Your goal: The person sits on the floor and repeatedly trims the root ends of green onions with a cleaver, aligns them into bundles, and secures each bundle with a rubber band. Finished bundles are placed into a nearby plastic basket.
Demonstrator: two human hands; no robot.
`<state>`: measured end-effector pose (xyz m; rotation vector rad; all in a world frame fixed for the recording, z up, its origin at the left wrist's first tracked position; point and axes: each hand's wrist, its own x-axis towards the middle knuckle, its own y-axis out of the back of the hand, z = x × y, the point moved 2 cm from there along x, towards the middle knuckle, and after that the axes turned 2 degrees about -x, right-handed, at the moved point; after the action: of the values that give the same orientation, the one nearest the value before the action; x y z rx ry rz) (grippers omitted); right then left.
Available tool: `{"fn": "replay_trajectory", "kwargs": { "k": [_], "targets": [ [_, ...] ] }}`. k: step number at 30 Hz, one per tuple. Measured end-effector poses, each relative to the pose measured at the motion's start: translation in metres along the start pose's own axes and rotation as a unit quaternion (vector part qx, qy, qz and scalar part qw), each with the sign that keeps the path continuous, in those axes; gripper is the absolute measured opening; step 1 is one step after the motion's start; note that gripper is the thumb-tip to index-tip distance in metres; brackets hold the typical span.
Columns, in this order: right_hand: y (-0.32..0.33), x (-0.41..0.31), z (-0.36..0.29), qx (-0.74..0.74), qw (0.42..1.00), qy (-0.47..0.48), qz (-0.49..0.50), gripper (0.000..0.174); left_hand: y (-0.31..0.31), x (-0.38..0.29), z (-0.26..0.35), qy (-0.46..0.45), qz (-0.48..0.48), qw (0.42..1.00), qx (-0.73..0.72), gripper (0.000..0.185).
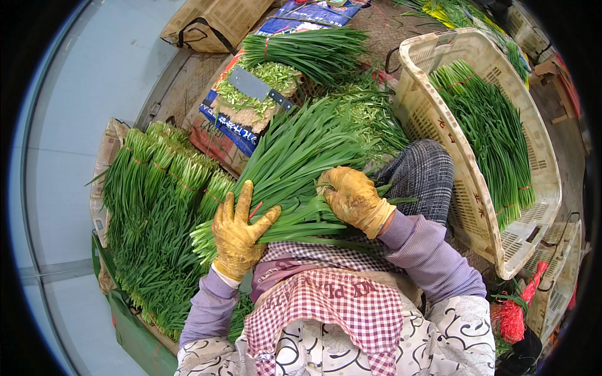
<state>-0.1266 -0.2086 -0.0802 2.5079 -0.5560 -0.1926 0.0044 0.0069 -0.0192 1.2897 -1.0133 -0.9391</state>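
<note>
Both hands wear soiled yellow gloves. My left hand (pixel 242 230) lies spread over the pale stem end of a bunch of Chinese chives (pixel 301 155) across my lap, beside a bit of red tie. My right hand (pixel 355 197) has its fingers curled on the leaves at the bunch's right side. Beyond the bunch, a cleaver (pixel 249 83) with a black handle rests on chopped stem trimmings (pixel 282 76) on a block covered with sacking. Another tied bunch of chives (pixel 305 49) lies just behind it.
A plastic crate (pixel 458 127) at right holds tied chives (pixel 489 141). Many tied bunches (pixel 155 211) fill a crate (pixel 100 207) at left. Loose trimmings (pixel 367 113) lie ahead, near my knee. Red plastic twine (pixel 512 319) sits at lower right. Another crate (pixel 211 23) stands at top left.
</note>
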Motion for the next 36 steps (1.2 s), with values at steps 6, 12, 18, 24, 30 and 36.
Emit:
{"fn": "replay_trajectory", "kwargs": {
  "k": [6,12,18,24,30,36],
  "targets": [
    [0.022,0.012,0.006,0.259,0.958,0.053,0.109,0.016,-0.004,-0.001,-0.002,0.004,0.002,1.000,-0.011,0.083],
    [0.098,-0.006,-0.001,0.283,0.947,-0.048,0.145,0.019,-0.005,-0.001,-0.005,0.018,-0.002,1.000,-0.013,0.082],
    [0.106,-0.044,-0.010,0.181,0.980,0.002,0.079,0.017,-0.005,0.001,-0.004,0.031,-0.003,0.999,-0.028,0.085],
    [0.085,-0.046,-0.010,-0.120,0.985,0.122,0.002,0.030,-0.003,0.005,-0.003,0.036,-0.010,0.999,-0.036,0.090],
    [0.072,-0.033,-0.017,-0.175,0.972,0.140,0.067,0.039,0.001,0.007,-0.003,0.030,-0.024,0.999,-0.028,0.094],
    [0.055,-0.020,-0.016,-0.164,0.978,0.123,0.041,0.040,-0.003,0.007,-0.005,0.035,-0.023,0.998,-0.036,0.095]
  ]
}}
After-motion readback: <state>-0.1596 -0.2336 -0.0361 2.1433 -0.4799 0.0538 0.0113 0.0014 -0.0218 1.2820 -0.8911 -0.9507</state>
